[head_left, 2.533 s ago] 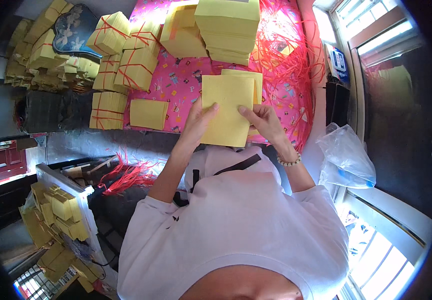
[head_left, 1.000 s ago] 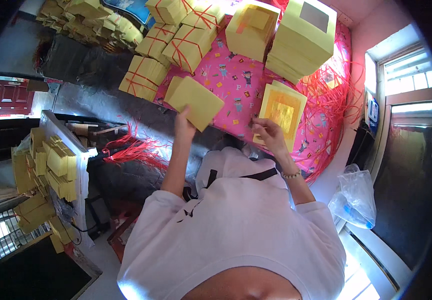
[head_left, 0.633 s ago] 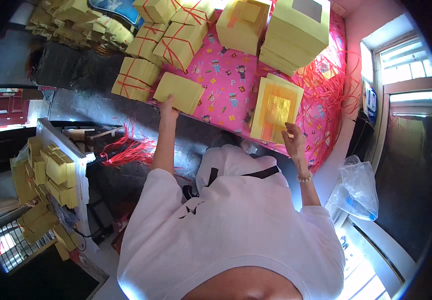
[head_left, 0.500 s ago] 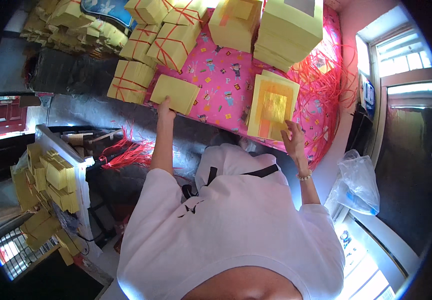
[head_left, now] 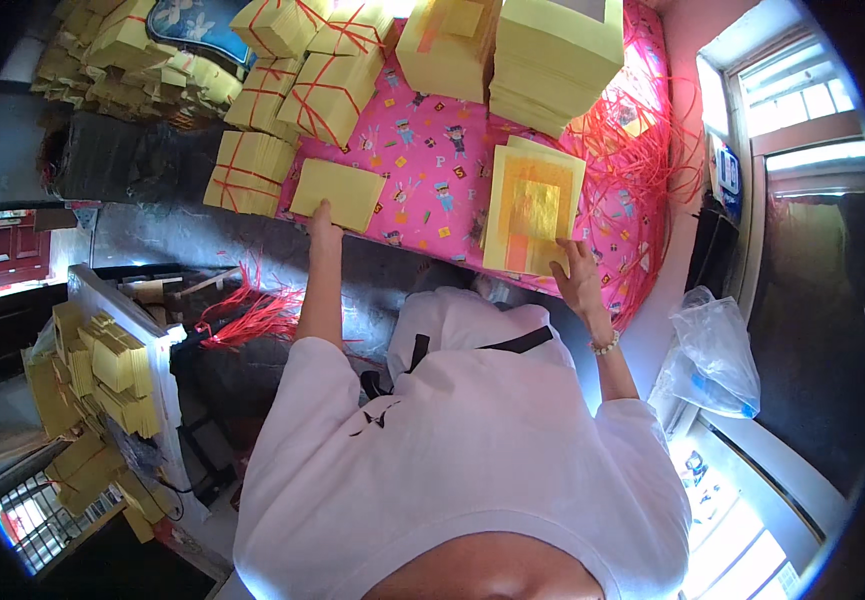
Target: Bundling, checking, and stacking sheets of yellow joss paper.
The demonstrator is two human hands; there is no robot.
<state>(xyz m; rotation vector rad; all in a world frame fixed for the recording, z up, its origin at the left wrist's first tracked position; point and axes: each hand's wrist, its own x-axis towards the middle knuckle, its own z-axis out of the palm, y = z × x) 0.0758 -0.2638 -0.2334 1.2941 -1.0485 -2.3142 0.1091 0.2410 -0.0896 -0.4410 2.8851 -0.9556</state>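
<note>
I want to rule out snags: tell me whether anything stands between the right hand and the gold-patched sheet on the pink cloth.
Nothing visible does. The right hand is at the lower right corner of the gold-patched sheet; the loose red strips lie off to the sheet's right, not between them.

One wide fisheye view looks down from the wearer's head; the white shirt (head_left: 482, 430) sits nearest, filling the lower middle; the left hand (head_left: 323, 219) and right hand (head_left: 580, 283) lie farther off, at the near edge of the pink worktop (head_left: 427, 165); straight edges bend toward the rim.
</note>
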